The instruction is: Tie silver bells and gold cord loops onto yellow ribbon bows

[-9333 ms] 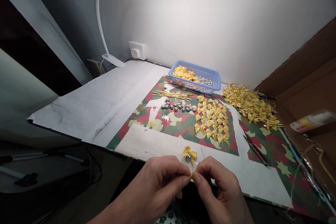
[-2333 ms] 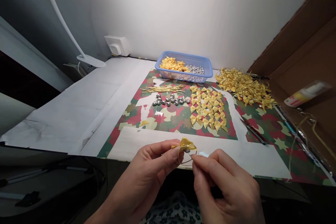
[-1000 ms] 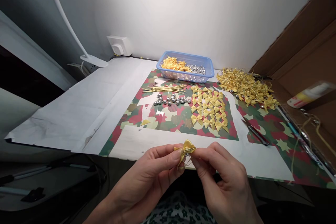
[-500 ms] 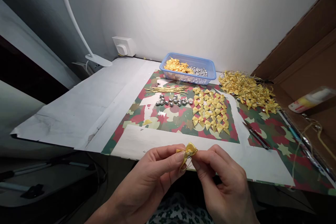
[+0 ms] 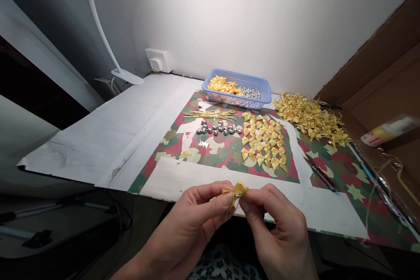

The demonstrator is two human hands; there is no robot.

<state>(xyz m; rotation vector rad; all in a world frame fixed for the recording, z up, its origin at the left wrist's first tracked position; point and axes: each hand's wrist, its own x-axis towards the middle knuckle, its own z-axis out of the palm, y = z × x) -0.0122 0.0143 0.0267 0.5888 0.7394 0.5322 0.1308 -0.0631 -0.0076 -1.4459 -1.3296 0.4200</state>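
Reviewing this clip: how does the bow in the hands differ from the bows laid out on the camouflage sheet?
The held bow is up in the left hand with the right hand at its edge; the laid-out bows lie on the camouflage sheet in rough rows. The held bow has gold strands across it; the laid-out bows show none. Both are yellow.

The left grip [image 5: 198, 212] and right grip [image 5: 277, 216] pinch a yellow bow [image 5: 240, 188], with silver beads [image 5: 225, 131] beyond.
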